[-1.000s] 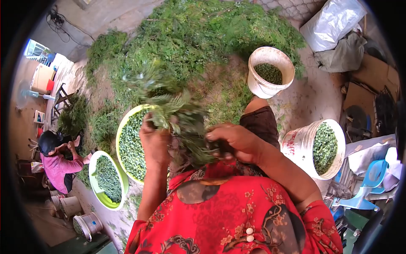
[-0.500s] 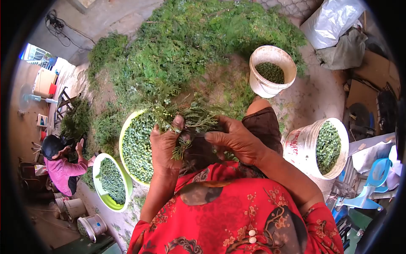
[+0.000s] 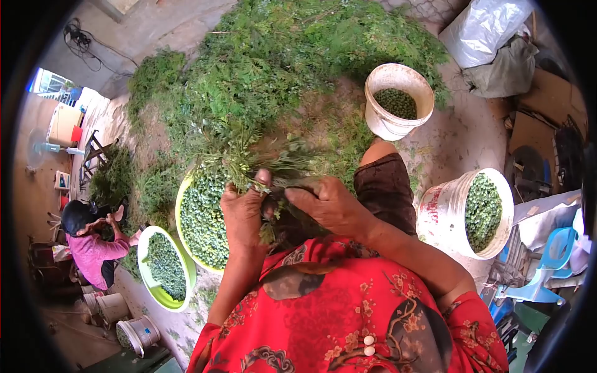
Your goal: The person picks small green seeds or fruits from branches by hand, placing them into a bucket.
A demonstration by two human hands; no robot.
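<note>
My left hand (image 3: 244, 214) is closed around a green conifer sprig (image 3: 239, 163), its feathery tips sticking out above the thumb. Close beside it, my right hand (image 3: 333, 208) has its thumb and forefinger curled together at the sprig's right side, somewhat smeared by motion. What the right fingertips pinch is hard to make out. Directly left of my left hand stands a large yellow-rimmed tub (image 3: 202, 224) full of small pale-green cones. A smaller green-and-white basin (image 3: 180, 301) with similar cones sits farther left.
A heap of cut branches (image 3: 273, 68) covers the floor ahead. One white bucket (image 3: 398, 127) with cones stands beyond my knee, another white bucket (image 3: 444, 214) tilts at right. At left, a person in a pink top (image 3: 96, 255) sits by the branches. A blue plastic chair (image 3: 541, 273) is at far right.
My right hand has shifted left, nearer my left hand, and the sprig has blurred with motion. The person at left has brought their hands closer to their head.
</note>
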